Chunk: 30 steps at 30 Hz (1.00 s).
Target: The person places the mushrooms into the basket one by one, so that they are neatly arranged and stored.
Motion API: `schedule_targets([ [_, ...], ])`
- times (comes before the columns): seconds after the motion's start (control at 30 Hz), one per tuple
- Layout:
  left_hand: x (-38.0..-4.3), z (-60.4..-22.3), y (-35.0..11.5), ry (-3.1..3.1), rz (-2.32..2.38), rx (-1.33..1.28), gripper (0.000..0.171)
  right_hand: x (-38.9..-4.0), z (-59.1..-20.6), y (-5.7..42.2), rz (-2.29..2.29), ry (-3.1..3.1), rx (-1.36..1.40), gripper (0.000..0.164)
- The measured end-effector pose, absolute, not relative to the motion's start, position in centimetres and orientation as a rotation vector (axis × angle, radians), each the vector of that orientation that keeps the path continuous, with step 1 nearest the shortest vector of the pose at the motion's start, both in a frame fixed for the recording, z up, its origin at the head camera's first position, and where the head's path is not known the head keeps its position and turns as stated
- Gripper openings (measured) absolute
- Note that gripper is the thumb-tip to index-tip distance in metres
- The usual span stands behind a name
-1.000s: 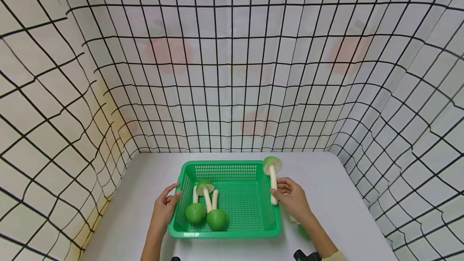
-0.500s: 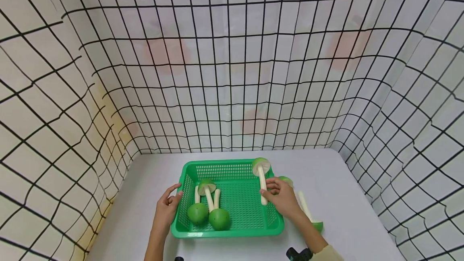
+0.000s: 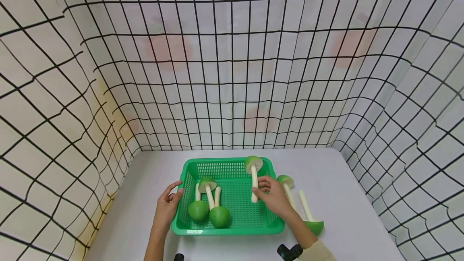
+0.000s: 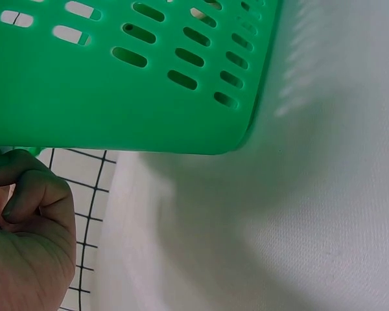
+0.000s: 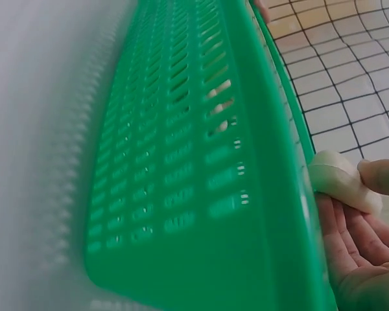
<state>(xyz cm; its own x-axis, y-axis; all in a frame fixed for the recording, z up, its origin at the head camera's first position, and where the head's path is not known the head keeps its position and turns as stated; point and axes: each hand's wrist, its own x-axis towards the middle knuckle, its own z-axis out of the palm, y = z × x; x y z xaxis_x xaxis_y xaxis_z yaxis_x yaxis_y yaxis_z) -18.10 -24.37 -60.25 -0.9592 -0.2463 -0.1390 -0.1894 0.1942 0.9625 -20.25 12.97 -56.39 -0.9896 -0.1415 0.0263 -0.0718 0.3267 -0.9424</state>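
Note:
A green plastic basket [image 3: 232, 230] stands on the white tabletop. Its left rim is gripped by my left hand [image 3: 166, 204], whose curled fingers show beside the basket wall in the left wrist view. My right hand [image 3: 273, 196] pinches the white stem of a green-capped mushroom [image 3: 254, 176], cap up, over the right part of the basket. In the right wrist view only the pale stem end [image 5: 343, 181] shows between thumb and fingers. Inside, at the left, lie a mushroom with its pale underside showing [image 3: 207, 184] and two with round green caps, one left [image 3: 197, 211] and one right [image 3: 219, 217].
Right of the basket, two more green-capped mushrooms lie on the table, one farther back [image 3: 286, 181] and one nearer [image 3: 314, 227], partly behind the right forearm. Black grid netting [image 3: 232, 71] over pale walls encloses the table's back and sides.
My right hand has carried the mushroom leftward, from the basket's right rim to over its inside. The mushrooms on the table have come into fuller view. My left hand stays at the left rim.

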Motion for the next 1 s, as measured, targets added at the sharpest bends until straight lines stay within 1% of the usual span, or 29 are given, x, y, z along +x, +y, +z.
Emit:
schedule_targets([
  [0.47,-18.0,-60.1,-24.3,-2.398,-1.897,0.436,0.039,-20.1,-56.4,11.3,-1.75,2.422,-0.19,0.039],
  [0.7,-18.2,-60.1,-24.2,-2.393,-1.882,0.427,0.039,-20.4,-57.1,10.6,-1.69,2.395,-0.208,0.036],
  [1.0,-18.1,-60.2,-24.2,-2.397,-1.885,0.432,0.039,-20.0,-57.7,10.1,-1.656,2.364,-0.237,0.032],
])
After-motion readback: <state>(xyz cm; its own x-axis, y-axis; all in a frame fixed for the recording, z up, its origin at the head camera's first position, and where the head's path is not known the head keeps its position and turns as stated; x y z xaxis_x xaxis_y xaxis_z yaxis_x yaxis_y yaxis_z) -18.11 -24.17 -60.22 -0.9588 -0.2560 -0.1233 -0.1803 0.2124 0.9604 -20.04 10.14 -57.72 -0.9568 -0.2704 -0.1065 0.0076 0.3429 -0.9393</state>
